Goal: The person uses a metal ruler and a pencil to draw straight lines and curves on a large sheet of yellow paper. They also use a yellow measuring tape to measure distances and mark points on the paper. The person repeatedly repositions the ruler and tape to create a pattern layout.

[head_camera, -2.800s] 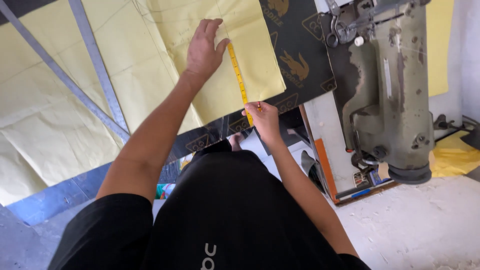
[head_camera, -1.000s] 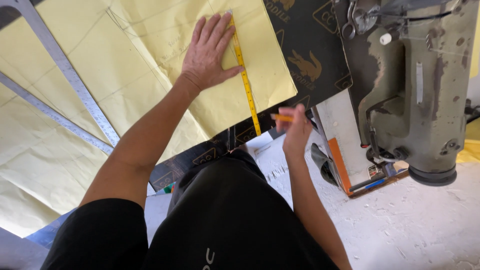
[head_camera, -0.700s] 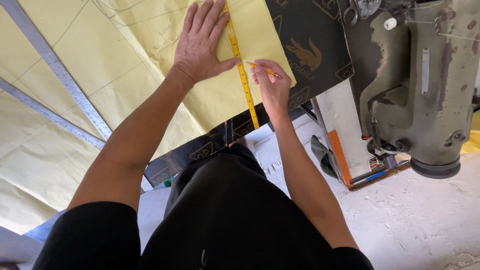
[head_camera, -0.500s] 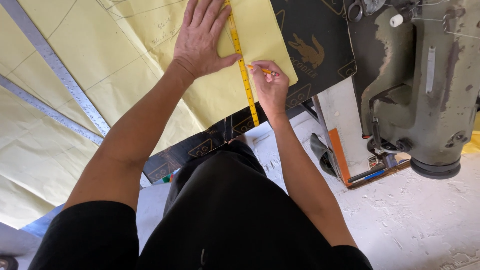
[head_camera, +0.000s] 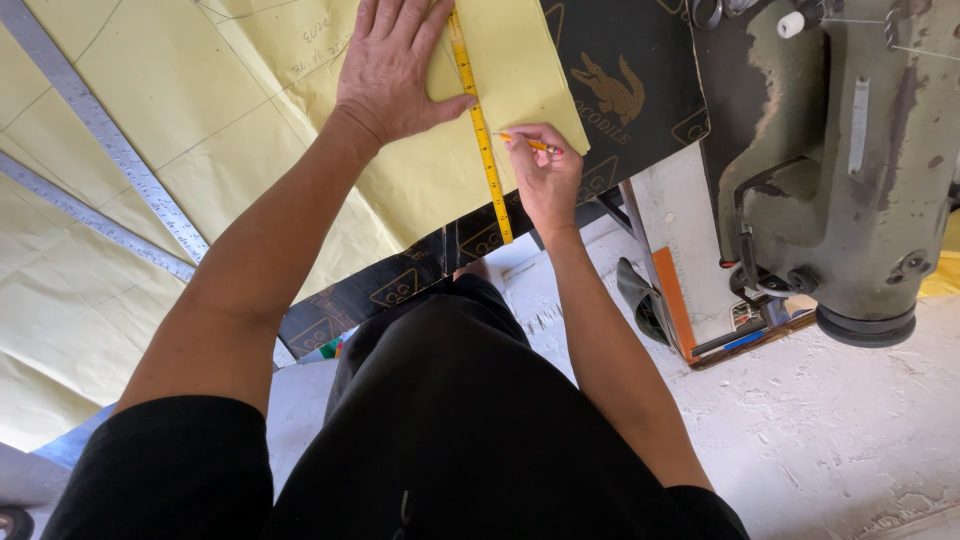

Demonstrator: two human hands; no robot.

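Fingers of the right hand pinch a yellow pencil, its tip touching the yellow tape measure. Fingers of the left hand lie spread flat, pressing the tape onto yellow pattern paper. Beneath is the dark printed surface; a sewing machine stands right.

Pencil beside yellow tape measure

tape measure on paper, sewing machine right, rulers left
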